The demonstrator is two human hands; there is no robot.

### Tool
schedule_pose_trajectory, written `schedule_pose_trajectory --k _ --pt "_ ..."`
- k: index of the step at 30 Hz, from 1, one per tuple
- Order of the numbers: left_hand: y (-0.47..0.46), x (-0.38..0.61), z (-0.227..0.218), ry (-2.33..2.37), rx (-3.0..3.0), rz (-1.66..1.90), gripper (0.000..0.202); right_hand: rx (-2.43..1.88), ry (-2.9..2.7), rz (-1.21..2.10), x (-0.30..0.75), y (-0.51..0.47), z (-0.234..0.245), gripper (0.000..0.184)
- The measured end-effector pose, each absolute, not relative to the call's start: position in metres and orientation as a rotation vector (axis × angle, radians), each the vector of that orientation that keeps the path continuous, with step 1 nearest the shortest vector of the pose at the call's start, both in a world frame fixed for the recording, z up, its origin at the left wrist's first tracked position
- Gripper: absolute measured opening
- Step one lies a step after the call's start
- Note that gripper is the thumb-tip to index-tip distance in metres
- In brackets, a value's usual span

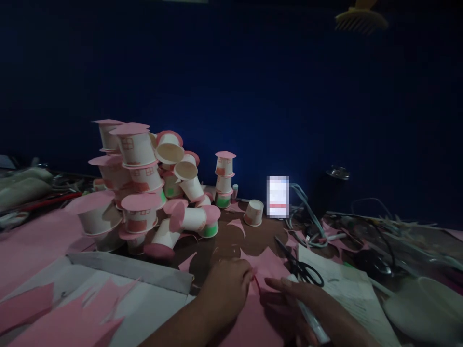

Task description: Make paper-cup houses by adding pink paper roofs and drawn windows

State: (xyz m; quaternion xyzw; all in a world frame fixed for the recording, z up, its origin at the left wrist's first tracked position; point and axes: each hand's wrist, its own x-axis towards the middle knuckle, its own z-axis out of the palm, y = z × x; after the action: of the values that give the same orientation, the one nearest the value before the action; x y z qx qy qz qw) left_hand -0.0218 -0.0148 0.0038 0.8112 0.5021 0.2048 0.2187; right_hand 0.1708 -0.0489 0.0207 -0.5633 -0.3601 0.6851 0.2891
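Note:
My left hand [226, 284] rests on a sheet of pink paper [267, 267] near the table's front edge, its fingers curled and pinching the paper's edge. My right hand [311, 301] lies just to its right, fingers closed round a white pen or marker [313, 323] that points back toward me. Black-handled scissors [300, 264] lie just beyond my right hand. The light is dim and the fingertips are hard to make out.
A heap of paper cups with pink paper lids [144, 188] fills the left middle, with a small upright stack [224, 179] and a lone cup [253, 212] beside it. A lit phone screen [278, 196], cables [307, 217], printed papers [347, 284] and a cardboard box edge [133, 271] surround my hands.

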Motion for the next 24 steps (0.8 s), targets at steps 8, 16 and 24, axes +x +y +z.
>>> schedule_pose_trajectory --k 8,16,24 --pt "-0.012 -0.024 0.01 1.479 2.193 0.79 0.022 -1.591 -0.893 1.744 0.171 -0.055 0.03 0.054" --pt "-0.016 -0.023 0.01 1.395 2.288 0.743 0.022 -1.491 -0.858 1.695 0.163 -0.054 0.033 0.047" --pt "-0.02 -0.022 0.011 1.383 2.392 0.575 0.023 -1.556 -1.105 1.573 0.16 -0.051 0.029 0.042"
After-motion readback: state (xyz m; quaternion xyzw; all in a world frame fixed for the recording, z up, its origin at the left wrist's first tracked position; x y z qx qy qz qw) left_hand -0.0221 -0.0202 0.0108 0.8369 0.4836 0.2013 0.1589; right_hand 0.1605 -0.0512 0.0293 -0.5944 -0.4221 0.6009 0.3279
